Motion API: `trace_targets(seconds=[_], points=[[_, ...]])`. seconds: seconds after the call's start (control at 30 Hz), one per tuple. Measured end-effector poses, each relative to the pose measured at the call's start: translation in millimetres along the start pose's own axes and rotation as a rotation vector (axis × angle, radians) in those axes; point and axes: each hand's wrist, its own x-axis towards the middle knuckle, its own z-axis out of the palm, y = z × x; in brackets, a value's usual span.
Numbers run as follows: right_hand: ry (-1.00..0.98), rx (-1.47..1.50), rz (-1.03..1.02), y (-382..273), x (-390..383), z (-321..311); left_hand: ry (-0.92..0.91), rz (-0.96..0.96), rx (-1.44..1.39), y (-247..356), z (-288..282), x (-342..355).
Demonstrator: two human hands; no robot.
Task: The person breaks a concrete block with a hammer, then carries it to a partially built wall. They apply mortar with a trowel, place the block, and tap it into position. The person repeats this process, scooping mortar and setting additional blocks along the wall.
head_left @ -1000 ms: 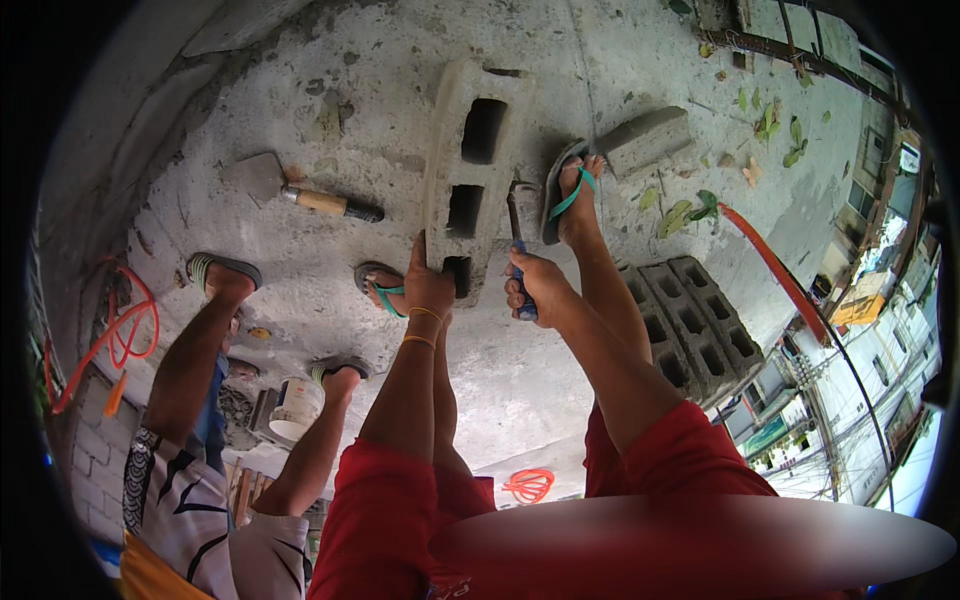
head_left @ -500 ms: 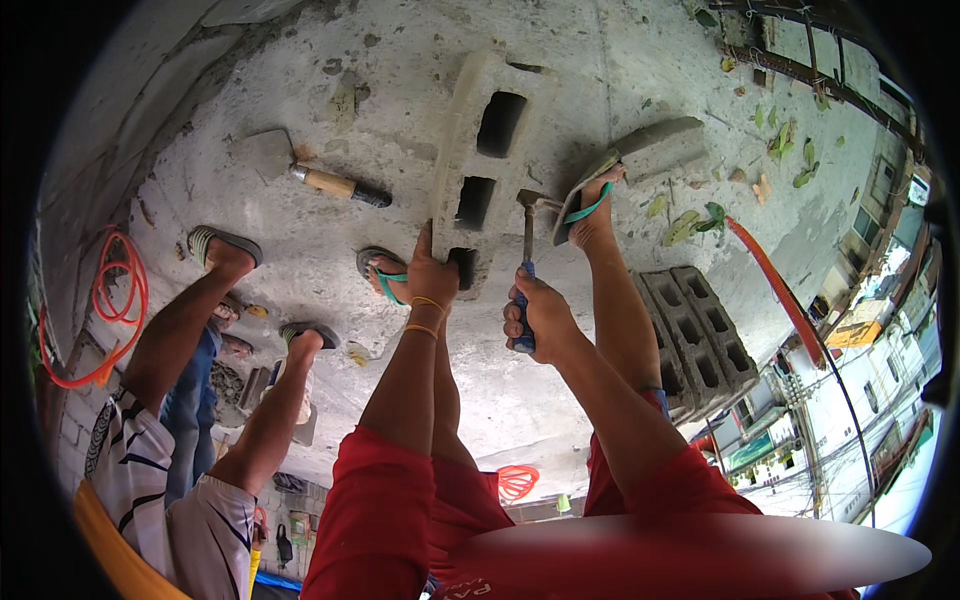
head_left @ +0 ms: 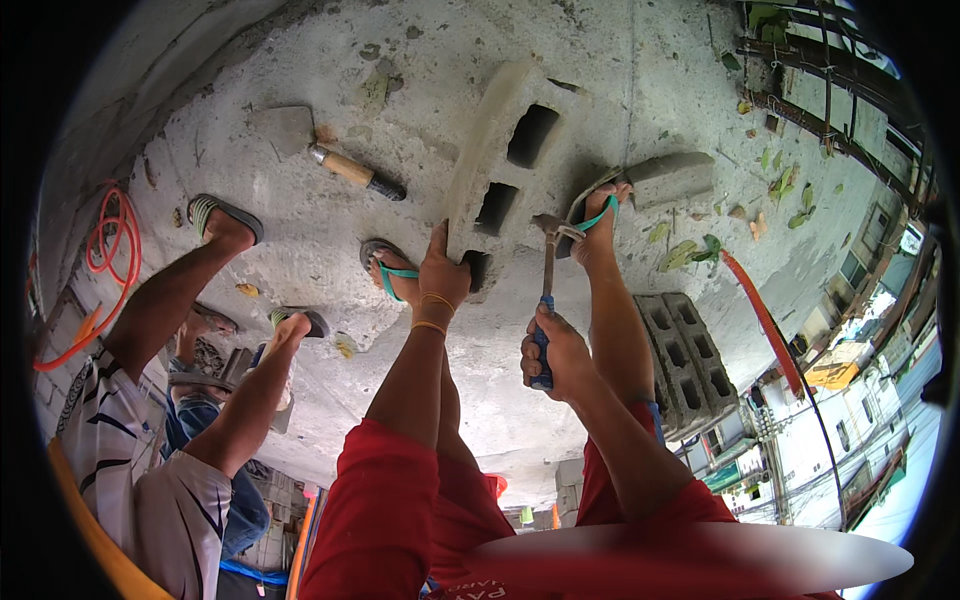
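A grey hollow concrete block [head_left: 487, 145] stands on the concrete ground in front of me, its row of square holes in view. My left hand [head_left: 441, 275] grips its near end, index finger stretched along the side and thumb near the closest hole. My right hand [head_left: 562, 358] is wrapped round the blue grip of a claw hammer [head_left: 549, 262]. The hammer's metal head points away from me, right of the block and apart from it, beside my sandalled right foot [head_left: 600, 215]. My left foot [head_left: 392, 275] is just left of the block's near end.
Left of the block lies a trowel [head_left: 345, 168] with a wooden handle. More hollow blocks [head_left: 688, 365] stand at right, and a broken concrete piece [head_left: 672, 180] lies beyond my right foot. Another person's legs [head_left: 165, 290] and an orange hose [head_left: 118, 250] are at left. Rebar [head_left: 830, 70] is at far right.
The hammer and my right hand have drawn back toward me and slightly right. My left hand stays on the block. The view has shifted a little.
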Motion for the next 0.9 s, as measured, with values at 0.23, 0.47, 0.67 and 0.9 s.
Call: trace_targets(seconds=[0.23,0.47,0.67,0.9], points=[[0.052,-0.088,-0.013,-3.6,-9.8,3.5,-0.036,-0.113,-0.057,7.6,-4.2,-2.3],[0.106,-0.198,-0.027,-8.8,-4.1,12.6,-0.086,-0.181,-0.103,18.4,-18.7,-6.0],[0.203,-0.181,-0.074,-13.0,8.0,9.4,-0.107,-0.22,-0.113,17.5,-23.6,-3.3],[0.261,-0.306,-0.034,-27.4,34.5,10.7,-0.127,-0.277,-0.125,14.2,-25.9,-2.7]])
